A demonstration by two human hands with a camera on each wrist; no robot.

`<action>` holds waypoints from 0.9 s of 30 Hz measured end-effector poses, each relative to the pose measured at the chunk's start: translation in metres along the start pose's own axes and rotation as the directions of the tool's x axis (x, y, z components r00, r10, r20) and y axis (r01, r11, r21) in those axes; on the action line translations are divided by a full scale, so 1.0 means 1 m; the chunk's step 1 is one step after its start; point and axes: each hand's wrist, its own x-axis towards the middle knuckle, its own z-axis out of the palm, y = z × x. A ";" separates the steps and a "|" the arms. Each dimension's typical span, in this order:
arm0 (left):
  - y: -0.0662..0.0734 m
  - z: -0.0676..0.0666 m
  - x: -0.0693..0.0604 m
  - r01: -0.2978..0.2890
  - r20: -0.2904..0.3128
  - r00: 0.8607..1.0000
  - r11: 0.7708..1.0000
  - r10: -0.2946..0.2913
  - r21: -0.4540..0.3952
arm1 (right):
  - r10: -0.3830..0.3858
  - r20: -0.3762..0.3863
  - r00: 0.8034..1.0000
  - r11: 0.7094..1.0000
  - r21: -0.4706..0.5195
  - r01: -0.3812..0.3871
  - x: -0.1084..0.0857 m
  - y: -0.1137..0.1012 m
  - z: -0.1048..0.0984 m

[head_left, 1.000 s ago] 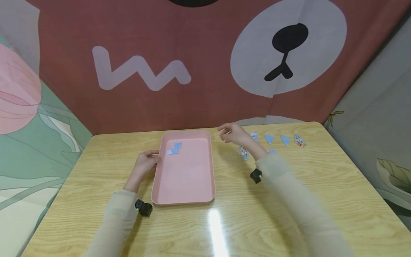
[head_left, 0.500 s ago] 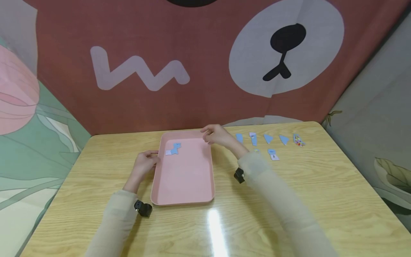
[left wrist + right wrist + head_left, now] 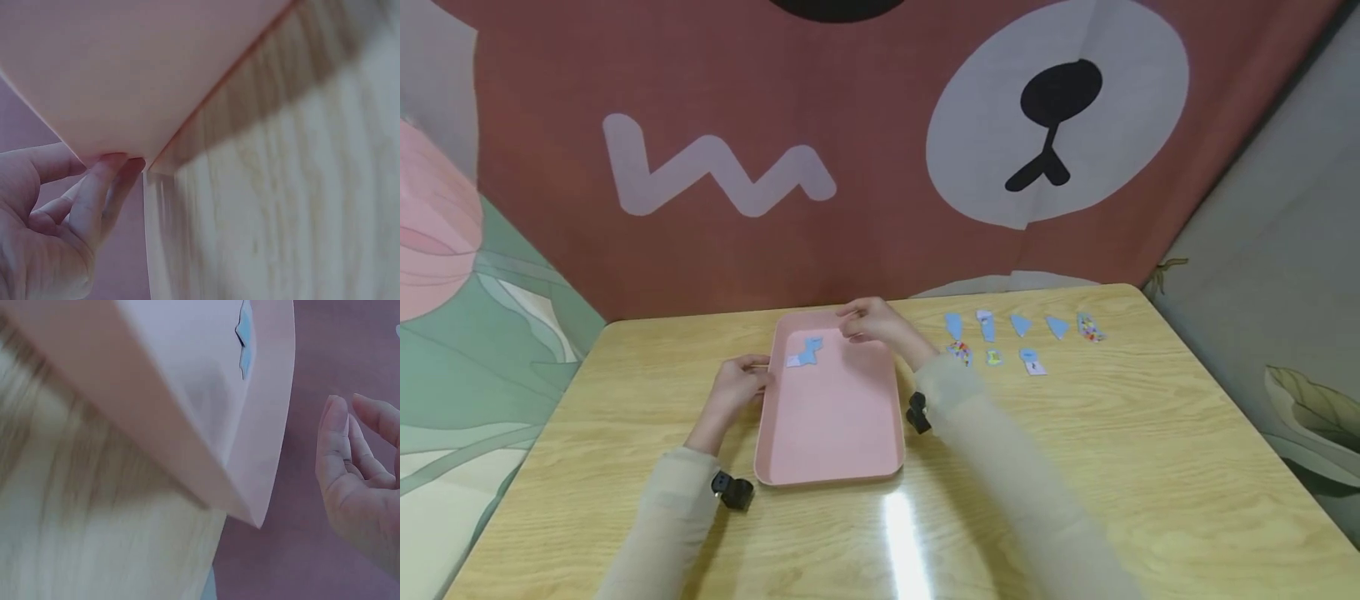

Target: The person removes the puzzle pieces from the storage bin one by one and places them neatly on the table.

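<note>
A pink rectangular tray (image 3: 835, 417) lies on the wooden table. Near its far left corner sit light-blue flat cut-out pieces (image 3: 808, 351) with a whitish piece (image 3: 793, 361) beside them. At the tray's left edge my left hand (image 3: 737, 390) grips the rim; in the left wrist view its fingers (image 3: 94, 200) press the outer wall. My right hand (image 3: 872, 323) hovers over the tray's far right part. In the right wrist view, thumb and fingers of that hand (image 3: 365, 469) are loosely bent, tips slightly apart, and I see nothing between them.
Right of the tray, several small flat pieces lie in two rows: blue triangles (image 3: 1057, 327), pieces with coloured dots (image 3: 1090, 327), a blue-and-white piece (image 3: 1032, 362) and a small yellowish one (image 3: 994, 357). A brown cloth (image 3: 880, 250) with a printed animal face hangs behind the table.
My right hand has moved left from beside the small pieces to above the tray, uncovering more of them. My left hand stays at the tray's left edge.
</note>
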 end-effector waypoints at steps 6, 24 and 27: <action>0.001 0.001 -0.002 0.013 0.019 1.000 1.000 -0.013 0.011 | 0.012 0.009 1.000 1.000 0.023 -0.012 0.003 0.002 0.014; 0.006 0.007 -0.007 0.048 0.026 0.998 0.998 -0.049 0.035 | 0.059 -0.018 0.998 0.998 0.004 -0.059 0.008 0.014 0.050; 0.008 0.008 -0.007 0.041 0.035 0.998 0.999 -0.042 0.035 | 0.060 -0.028 0.998 0.998 0.004 -0.060 0.009 0.017 0.053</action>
